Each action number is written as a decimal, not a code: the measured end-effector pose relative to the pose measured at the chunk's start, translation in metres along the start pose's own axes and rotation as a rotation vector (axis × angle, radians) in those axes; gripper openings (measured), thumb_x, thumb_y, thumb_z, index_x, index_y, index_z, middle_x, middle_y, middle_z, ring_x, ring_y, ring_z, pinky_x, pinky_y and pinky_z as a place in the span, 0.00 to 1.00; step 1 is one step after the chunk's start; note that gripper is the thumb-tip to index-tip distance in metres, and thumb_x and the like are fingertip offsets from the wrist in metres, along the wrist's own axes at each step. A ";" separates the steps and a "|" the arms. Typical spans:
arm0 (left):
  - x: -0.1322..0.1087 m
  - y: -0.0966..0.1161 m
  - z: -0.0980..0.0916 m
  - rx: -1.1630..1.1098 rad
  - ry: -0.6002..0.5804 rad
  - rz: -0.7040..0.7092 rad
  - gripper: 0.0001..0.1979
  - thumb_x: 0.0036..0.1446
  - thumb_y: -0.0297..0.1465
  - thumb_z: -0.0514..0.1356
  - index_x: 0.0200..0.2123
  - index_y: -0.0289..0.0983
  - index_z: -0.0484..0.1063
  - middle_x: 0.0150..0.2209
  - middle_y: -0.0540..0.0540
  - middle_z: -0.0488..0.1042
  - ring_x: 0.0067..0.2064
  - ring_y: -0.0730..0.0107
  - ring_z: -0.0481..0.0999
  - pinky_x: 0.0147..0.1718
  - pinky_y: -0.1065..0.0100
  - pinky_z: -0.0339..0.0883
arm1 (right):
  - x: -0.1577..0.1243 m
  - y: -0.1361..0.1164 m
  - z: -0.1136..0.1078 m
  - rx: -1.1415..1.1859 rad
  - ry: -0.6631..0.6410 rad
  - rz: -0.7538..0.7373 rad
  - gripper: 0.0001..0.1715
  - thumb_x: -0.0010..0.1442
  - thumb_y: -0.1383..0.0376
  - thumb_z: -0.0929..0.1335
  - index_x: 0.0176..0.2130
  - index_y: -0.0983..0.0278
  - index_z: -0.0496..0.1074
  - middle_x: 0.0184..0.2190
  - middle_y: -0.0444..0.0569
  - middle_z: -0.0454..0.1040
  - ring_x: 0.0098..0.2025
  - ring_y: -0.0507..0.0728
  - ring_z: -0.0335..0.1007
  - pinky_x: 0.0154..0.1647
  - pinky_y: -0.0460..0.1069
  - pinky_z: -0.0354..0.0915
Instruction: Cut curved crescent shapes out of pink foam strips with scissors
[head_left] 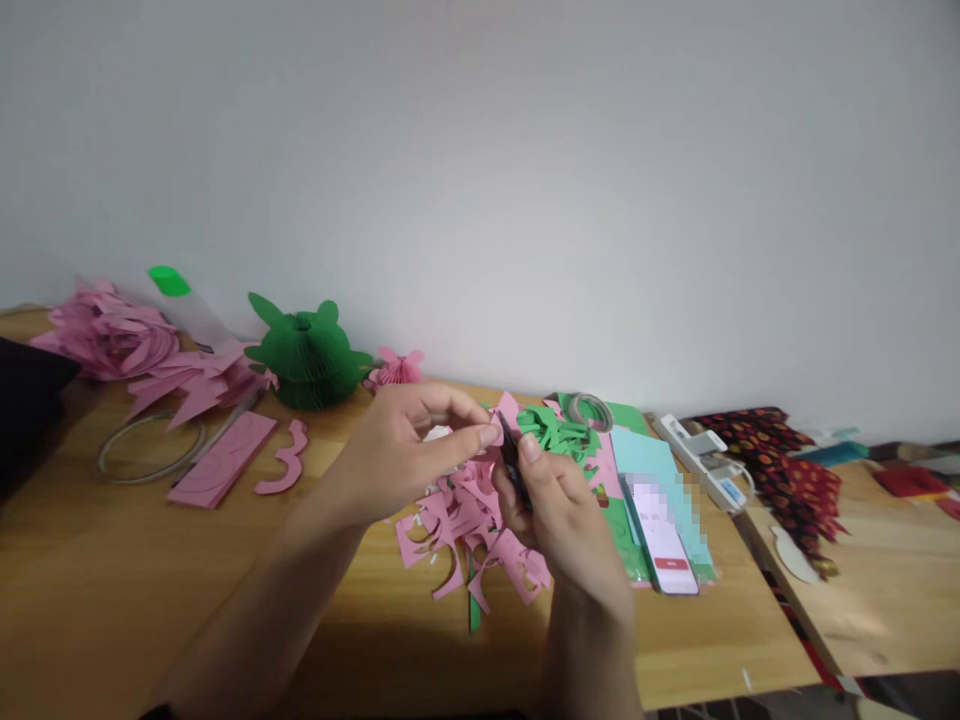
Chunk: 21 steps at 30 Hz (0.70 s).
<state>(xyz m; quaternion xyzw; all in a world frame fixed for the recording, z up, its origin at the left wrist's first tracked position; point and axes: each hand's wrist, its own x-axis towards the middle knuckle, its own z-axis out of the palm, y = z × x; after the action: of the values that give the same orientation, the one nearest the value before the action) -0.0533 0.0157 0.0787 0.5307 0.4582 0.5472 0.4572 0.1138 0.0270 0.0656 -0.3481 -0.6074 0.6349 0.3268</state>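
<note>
Frame centre: my left hand [409, 440] pinches paper [509, 407], right hand [561, 502] grips scissors [513, 456]; I judge cut unfinished. Frame left: squiggle [288, 461] cut out, strip [223, 462] seemingly uncut.

I saw matt pink paper [510, 403] at the dial's centre, a smooth wooden table [150, 580] at eight o'clock, and a glossy-screened phone [666, 528] at four.

No legible text or brand found. Phone [660, 525]: screen characters and red button [671, 564] lettering too blurred to read. Pink cut-out [291, 468]: shape resembles numeral 3.
</note>
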 end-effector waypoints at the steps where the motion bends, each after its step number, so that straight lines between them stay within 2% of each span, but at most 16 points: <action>1: 0.000 0.001 0.000 -0.002 0.001 0.000 0.03 0.50 0.27 0.63 0.26 0.37 0.77 0.26 0.51 0.78 0.29 0.77 0.74 0.31 0.75 0.67 | 0.000 0.000 0.000 0.005 0.002 -0.003 0.30 0.67 0.53 0.60 0.18 0.63 0.59 0.14 0.37 0.51 0.15 0.47 0.41 0.16 0.46 0.45; 11: 0.001 0.002 0.001 -0.193 -0.039 -0.069 0.05 0.48 0.24 0.63 0.22 0.36 0.74 0.22 0.53 0.74 0.25 0.78 0.71 0.26 0.76 0.66 | -0.001 -0.003 0.000 0.031 -0.028 0.022 0.29 0.66 0.51 0.61 0.18 0.63 0.59 0.14 0.37 0.50 0.15 0.47 0.40 0.15 0.46 0.44; 21: -0.001 0.006 -0.006 -0.081 -0.062 -0.088 0.05 0.47 0.25 0.63 0.21 0.37 0.74 0.22 0.50 0.75 0.25 0.74 0.72 0.25 0.73 0.66 | -0.002 -0.006 -0.003 -0.098 -0.062 0.062 0.33 0.66 0.47 0.58 0.17 0.63 0.58 0.12 0.37 0.52 0.15 0.47 0.43 0.16 0.46 0.44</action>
<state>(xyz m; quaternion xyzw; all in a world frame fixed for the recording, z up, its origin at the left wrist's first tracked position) -0.0592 0.0138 0.0839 0.5078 0.4443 0.5279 0.5157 0.1167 0.0273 0.0712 -0.3625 -0.6364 0.6246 0.2708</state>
